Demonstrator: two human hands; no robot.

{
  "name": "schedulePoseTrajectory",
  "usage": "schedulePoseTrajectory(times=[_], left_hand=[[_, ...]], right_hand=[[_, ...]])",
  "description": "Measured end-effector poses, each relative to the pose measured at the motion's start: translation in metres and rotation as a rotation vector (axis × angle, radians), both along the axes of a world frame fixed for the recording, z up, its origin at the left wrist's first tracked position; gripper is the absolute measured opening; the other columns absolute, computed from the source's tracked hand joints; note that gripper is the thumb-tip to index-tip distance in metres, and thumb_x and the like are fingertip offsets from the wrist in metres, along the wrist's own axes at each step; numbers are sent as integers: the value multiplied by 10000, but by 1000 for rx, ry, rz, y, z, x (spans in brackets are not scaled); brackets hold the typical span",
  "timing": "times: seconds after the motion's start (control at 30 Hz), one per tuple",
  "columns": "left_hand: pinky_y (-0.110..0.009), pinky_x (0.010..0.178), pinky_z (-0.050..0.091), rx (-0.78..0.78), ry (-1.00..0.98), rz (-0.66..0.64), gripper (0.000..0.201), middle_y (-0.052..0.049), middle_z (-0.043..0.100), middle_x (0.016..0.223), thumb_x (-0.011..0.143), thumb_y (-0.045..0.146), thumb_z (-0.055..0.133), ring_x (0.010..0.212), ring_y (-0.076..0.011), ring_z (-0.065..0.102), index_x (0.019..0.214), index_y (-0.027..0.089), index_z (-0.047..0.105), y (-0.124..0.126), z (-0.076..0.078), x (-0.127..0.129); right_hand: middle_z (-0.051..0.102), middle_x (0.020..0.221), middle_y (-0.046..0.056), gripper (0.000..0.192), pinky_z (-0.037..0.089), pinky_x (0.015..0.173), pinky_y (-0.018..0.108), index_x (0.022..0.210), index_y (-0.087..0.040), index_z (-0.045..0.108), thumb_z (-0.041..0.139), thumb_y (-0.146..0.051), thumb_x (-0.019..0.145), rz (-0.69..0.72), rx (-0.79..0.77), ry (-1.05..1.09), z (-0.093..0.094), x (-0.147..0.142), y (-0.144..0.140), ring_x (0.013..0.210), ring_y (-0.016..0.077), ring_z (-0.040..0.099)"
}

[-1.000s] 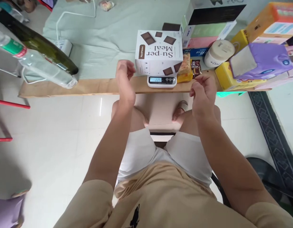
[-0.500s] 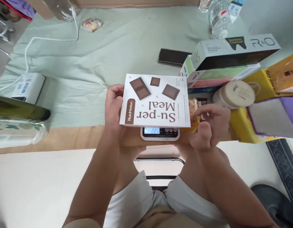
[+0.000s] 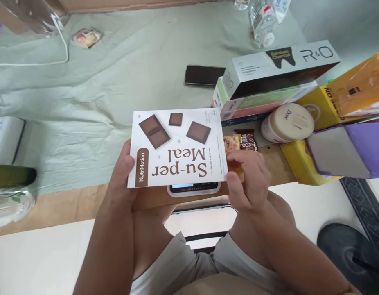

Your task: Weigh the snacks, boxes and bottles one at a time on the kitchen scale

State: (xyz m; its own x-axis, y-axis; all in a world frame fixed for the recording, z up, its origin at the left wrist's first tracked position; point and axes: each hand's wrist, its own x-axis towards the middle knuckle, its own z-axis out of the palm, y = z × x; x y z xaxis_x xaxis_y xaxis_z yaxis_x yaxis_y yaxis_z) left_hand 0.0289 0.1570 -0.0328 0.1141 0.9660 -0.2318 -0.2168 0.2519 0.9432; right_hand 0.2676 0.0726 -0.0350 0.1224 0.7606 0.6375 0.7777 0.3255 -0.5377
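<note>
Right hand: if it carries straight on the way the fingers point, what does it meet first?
The right hand points up and left, fingertips already at the right edge of the Su-per Meal box. It would likely press into that box first. The snack packet sits just beyond; depth between them is unclear.

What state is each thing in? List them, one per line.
Su-per Meal box: closed, held over the scale.
Left hand: gripping the box's left edge.
Right hand: at the box's right corner, fingers curled.
Scale: display lit, mostly hidden under the box.
Phone: screen dark, lying flat.
Dove jar: lid on.
Water bottle: capped, lying down.
</note>
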Motion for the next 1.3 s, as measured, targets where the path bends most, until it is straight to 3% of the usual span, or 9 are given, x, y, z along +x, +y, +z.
schedulePoseTrajectory(times=[0.2,0.33,0.53,0.7,1.0,1.2,1.3], left_hand=[[-531,917,672,6,9,14,611,-86,795,1099,656,619,818,1156,-422,736,1160,277,771,-1,-4,-2],[-542,927,662,13,-21,42,528,-99,794,1072,635,559,821,1121,-419,747,1058,249,765,-1,-4,-2],[-561,932,656,-26,-40,172,445,-79,808,966,591,517,795,1147,-430,734,945,248,767,-6,9,7],[-502,932,648,24,-67,319,402,-63,796,836,599,517,756,1196,-398,705,884,235,771,-6,19,13],[-426,977,604,179,-89,355,356,-37,818,1032,708,531,686,1275,-340,661,917,254,765,0,20,7],[-332,759,613,146,-69,419,364,-22,820,1038,682,530,717,1190,-297,685,911,248,739,7,15,2],[-365,781,635,145,-71,389,358,-37,810,1102,689,541,716,1182,-301,693,893,248,732,22,12,3]], right_hand=[[730,897,30,169,405,798,391,1044,-220,590,478,-288,936,34,7,12,-3,2,-3,839,191,656],[741,909,30,164,416,815,389,1047,-224,591,485,-286,938,38,19,15,-4,3,-5,843,190,660],[728,856,15,120,413,816,381,959,-225,589,477,-255,928,52,35,28,-3,1,-6,816,179,653],[720,850,15,118,415,831,372,970,-223,595,491,-255,924,44,83,47,-5,1,-8,831,178,650],[716,848,13,111,412,813,378,955,-228,603,514,-222,890,39,123,71,-7,4,-10,813,183,636],[715,846,14,97,409,809,371,952,-220,594,512,-234,903,49,147,69,-4,-1,-8,802,172,634],[715,846,10,86,411,808,365,953,-221,590,520,-228,904,68,137,63,-2,-3,-8,805,168,637]])
